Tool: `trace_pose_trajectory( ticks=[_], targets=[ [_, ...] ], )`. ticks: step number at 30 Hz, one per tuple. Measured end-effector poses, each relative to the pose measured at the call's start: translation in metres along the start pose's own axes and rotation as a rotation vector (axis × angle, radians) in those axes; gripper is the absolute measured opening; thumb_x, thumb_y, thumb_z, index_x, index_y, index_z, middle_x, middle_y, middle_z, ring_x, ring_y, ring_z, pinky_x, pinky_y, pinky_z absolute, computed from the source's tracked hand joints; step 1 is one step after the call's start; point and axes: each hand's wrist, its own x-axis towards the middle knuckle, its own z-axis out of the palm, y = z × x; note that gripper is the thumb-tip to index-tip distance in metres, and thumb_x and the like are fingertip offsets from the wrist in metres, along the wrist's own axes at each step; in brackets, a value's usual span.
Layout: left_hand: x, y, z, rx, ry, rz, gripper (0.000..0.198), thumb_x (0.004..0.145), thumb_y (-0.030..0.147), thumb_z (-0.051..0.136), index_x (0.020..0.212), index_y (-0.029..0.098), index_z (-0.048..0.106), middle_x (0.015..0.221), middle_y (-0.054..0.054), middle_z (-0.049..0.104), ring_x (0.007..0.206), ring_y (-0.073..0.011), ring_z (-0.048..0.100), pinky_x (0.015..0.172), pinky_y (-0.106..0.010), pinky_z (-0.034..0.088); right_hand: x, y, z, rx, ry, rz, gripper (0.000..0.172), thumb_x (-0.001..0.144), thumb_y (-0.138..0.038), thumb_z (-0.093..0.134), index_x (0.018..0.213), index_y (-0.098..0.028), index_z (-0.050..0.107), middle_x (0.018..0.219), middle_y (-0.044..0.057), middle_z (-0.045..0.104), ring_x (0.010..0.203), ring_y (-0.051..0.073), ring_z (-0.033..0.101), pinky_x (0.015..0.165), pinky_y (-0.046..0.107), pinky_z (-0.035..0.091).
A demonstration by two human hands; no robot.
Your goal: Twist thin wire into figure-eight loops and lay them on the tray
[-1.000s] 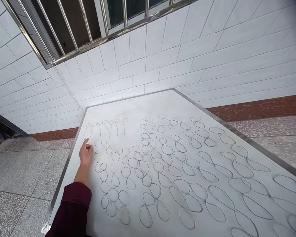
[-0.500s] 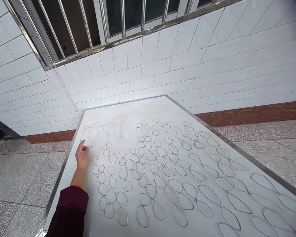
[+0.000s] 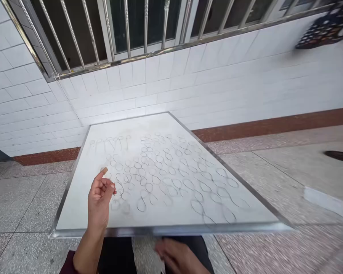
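Observation:
A white board [image 3: 74, 205] with a metal rim lies low in front of me, covered with several thin wire loops [image 3: 171, 171] shaped like figure eights. My left hand [image 3: 100, 198] is lifted over the board's near left part, fingers curled and the forefinger up. A darker wire loop [image 3: 121, 178] stands out right at its fingertips and seems pinched between them. My right hand [image 3: 177, 257] shows blurred below the board's near edge, over my dark trousers; its fingers are smeared.
A white tiled wall [image 3: 231, 83] with a barred window [image 3: 131, 26] rises behind the board. Speckled stone floor surrounds it. A dark shoe [image 3: 340, 155] and a pale flat scrap [image 3: 326, 200] lie at the right; a dark patterned thing [image 3: 322, 28] hangs top right.
The view has pulled back from the board. My left hand left the board's far left loops and rose toward me with a loop at its fingers. My right hand came into view.

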Motion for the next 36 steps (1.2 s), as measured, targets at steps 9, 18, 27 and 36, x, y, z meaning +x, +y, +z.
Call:
trace_pose_trajectory(
  ticks=[9,18,27,36],
  targets=[
    [-0.08,0.007,0.005,0.019,-0.225,-0.119,0.05,0.08,0.032,0.074,0.129,0.03,0.062,0.082,0.002,0.054,0.07,-0.0113,0.054,0.068,-0.025,0.051,0.055,-0.108,-0.031,0.527,0.245,0.002,0.036,0.087,-0.052,0.064,0.109,-0.024,0.063,0.09,0.003,0.06,0.076,0.015,0.054,0.06,0.026,0.045],
    [-0.11,0.006,0.0,-0.046,-0.305,-0.192,0.054,0.078,0.032,0.076,0.13,0.03,0.06,0.092,-0.001,0.06,0.08,-0.0141,0.057,0.073,-0.027,0.052,0.026,-0.112,-0.003,0.66,0.281,0.068,0.035,0.086,-0.054,0.065,0.092,-0.02,0.062,0.073,-0.002,0.059,0.056,0.009,0.048,0.051,0.023,0.038],
    [-0.131,0.007,-0.014,-0.11,-0.268,-0.208,0.049,0.08,0.032,0.075,0.128,0.028,0.061,0.089,0.0,0.06,0.079,-0.0125,0.057,0.072,-0.025,0.05,0.009,-0.126,0.017,0.618,0.311,-0.036,0.033,0.087,-0.052,0.065,0.097,-0.021,0.063,0.075,-0.001,0.061,0.057,0.009,0.049,0.047,0.021,0.041],
    [-0.137,0.002,-0.028,-0.147,-0.181,-0.193,0.048,0.08,0.033,0.076,0.126,0.024,0.064,0.082,0.001,0.061,0.069,-0.0095,0.053,0.059,-0.02,0.043,0.005,-0.126,0.037,0.557,0.296,-0.052,0.029,0.09,-0.05,0.062,0.094,-0.021,0.063,0.079,0.001,0.065,0.06,0.011,0.052,0.048,0.021,0.043]
  ],
)
